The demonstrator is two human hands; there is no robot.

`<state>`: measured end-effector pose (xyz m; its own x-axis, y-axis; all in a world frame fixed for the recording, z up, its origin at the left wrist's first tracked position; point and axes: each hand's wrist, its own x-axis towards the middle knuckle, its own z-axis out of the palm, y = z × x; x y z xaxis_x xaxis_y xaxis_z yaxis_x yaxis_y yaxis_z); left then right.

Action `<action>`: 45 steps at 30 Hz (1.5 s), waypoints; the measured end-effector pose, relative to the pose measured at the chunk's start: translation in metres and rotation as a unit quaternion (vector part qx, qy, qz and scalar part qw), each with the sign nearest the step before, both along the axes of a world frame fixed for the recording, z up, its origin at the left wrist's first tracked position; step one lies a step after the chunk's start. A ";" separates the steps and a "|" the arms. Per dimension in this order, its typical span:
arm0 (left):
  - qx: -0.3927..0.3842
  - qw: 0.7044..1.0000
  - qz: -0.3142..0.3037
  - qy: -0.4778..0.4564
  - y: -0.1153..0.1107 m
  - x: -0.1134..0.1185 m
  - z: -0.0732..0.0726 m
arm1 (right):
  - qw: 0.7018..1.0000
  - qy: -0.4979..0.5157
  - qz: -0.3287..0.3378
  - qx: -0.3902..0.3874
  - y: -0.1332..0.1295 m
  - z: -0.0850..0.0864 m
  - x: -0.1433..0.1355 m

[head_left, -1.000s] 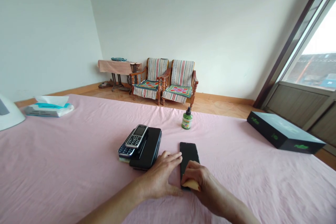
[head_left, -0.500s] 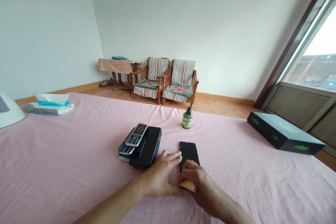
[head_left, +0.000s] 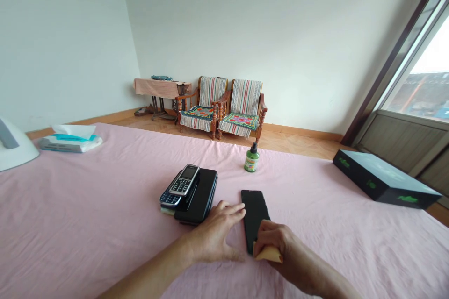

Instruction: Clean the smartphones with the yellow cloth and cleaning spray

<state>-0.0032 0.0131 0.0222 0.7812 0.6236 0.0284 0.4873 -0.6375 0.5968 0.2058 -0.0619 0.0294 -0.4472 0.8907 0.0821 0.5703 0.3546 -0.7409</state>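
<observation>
A black smartphone [head_left: 253, 212] lies flat on the pink cloth, its near right part covered by my right hand [head_left: 275, 238]. That hand is closed around a folded yellow cloth [head_left: 269, 254] and presses it against the phone's near end. My left hand [head_left: 218, 233] is open, thumb and fingers apart, with its fingertips at the phone's left edge. Just beyond the left hand is a stack of phones: a silver keypad phone [head_left: 184, 181] and a dark blue keypad phone [head_left: 170, 198] rest on larger black devices [head_left: 200, 196].
A green bottle with a black cap [head_left: 251, 159] stands behind the smartphone. At the right lies a black box [head_left: 382, 180]; a tissue pack [head_left: 70, 142] and a white rounded object [head_left: 16, 149] are at the left. Two wooden armchairs [head_left: 242, 107] stand beyond the pink-covered surface [head_left: 122, 196].
My right hand has slid to the right with the yellow cloth, uncovering more of the smartphone's near left part. My left hand has stayed nearly in place.
</observation>
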 end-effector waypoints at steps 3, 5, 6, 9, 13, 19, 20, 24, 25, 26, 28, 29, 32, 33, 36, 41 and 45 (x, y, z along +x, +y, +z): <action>-0.002 1.000 -0.002 0.002 0.000 0.000 0.001 | 1.000 0.004 -0.006 -0.005 -0.002 0.002 0.008; -0.007 1.000 -0.004 0.005 -0.001 0.000 0.001 | 1.000 -0.002 -0.009 -0.005 -0.002 0.002 0.005; -0.008 1.000 -0.004 0.007 -0.001 0.000 0.001 | 1.000 -0.009 -0.012 -0.003 -0.002 0.002 0.002; -0.006 1.000 -0.003 0.008 -0.001 0.001 0.000 | 1.000 -0.022 -0.012 0.007 -0.002 0.000 -0.009; -0.003 1.000 -0.006 0.008 -0.001 0.000 0.000 | 1.000 -0.023 -0.007 0.005 -0.003 0.000 -0.005; -0.009 1.000 -0.003 0.009 -0.001 0.001 0.001 | 1.000 -0.015 -0.016 0.004 -0.004 -0.003 0.001; -0.009 1.000 0.001 0.006 -0.001 0.001 0.001 | 1.000 -0.013 -0.018 0.008 -0.004 -0.004 -0.002; -0.012 1.000 0.003 -0.005 -0.001 0.001 0.000 | 1.000 -0.015 -0.011 0.010 -0.003 -0.004 -0.002; -0.012 1.000 0.001 -0.005 -0.001 0.001 0.000 | 1.000 -0.018 -0.011 0.006 -0.004 -0.003 0.002; -0.012 1.000 0.000 -0.005 -0.001 0.001 0.000 | 1.000 -0.022 -0.013 0.000 -0.004 -0.001 0.005; -0.012 1.000 -0.001 0.001 -0.001 0.001 0.002 | 0.999 -0.030 -0.019 -0.009 -0.005 0.001 0.011; -0.012 1.000 -0.002 0.004 -0.001 0.001 0.002 | 0.999 -0.035 -0.021 -0.010 -0.005 0.002 0.012; -0.013 1.000 0.002 0.012 -0.001 0.001 0.003 | 0.999 -0.048 -0.018 0.000 -0.005 0.002 0.007; -0.013 1.000 0.004 0.012 -0.001 0.001 0.003 | 0.999 -0.049 -0.016 0.004 -0.005 0.001 0.005; -0.013 1.000 0.003 0.007 -0.001 0.001 0.001 | 0.999 -0.043 -0.009 0.008 -0.005 0.001 0.004; -0.015 1.000 0.002 -0.010 -0.001 0.000 0.000 | 0.999 -0.041 -0.013 0.000 -0.006 0.002 0.011; -0.012 1.000 0.005 -0.004 -0.002 0.001 0.000 | 0.999 -0.027 -0.013 0.014 -0.007 0.000 0.002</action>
